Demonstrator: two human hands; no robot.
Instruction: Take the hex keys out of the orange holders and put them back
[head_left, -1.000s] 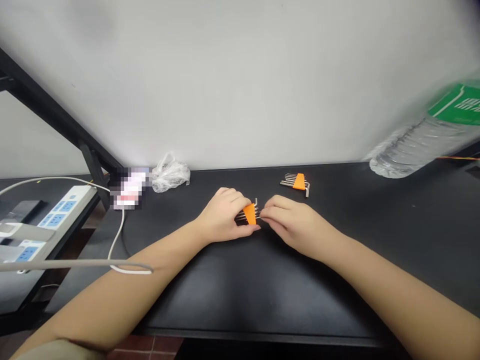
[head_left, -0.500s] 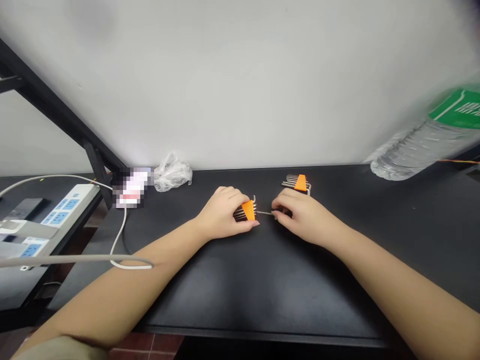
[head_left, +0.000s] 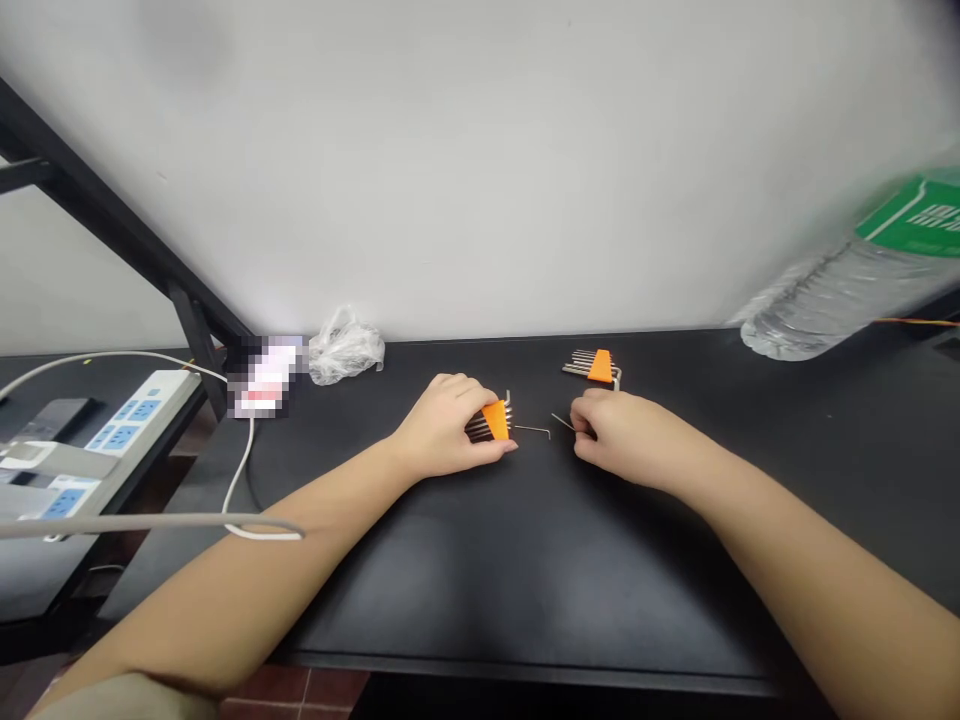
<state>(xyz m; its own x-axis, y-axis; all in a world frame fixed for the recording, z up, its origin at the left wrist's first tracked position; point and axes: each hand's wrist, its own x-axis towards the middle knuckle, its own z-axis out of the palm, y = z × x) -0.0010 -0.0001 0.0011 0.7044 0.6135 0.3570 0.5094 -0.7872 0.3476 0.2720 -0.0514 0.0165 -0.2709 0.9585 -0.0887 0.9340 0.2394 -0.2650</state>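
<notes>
Two hands are gripping over the black surface (head_left: 480,570): the left hand (head_left: 446,428) wrapping an orange hex key holder (head_left: 495,421), the right hand (head_left: 626,435) pinching a thin hex key (head_left: 562,422), light, slippery, best held along its long arm

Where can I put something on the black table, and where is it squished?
Bare table: in front of the left hand and right hand, between the forearms, and right of the far hex key set, by the water bottle. Crowded: between the hands, around a thin hex key.

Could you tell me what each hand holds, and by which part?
Left hand: a hex key set, by its orange holder. Right hand: a thin hex key, by one end.
</notes>
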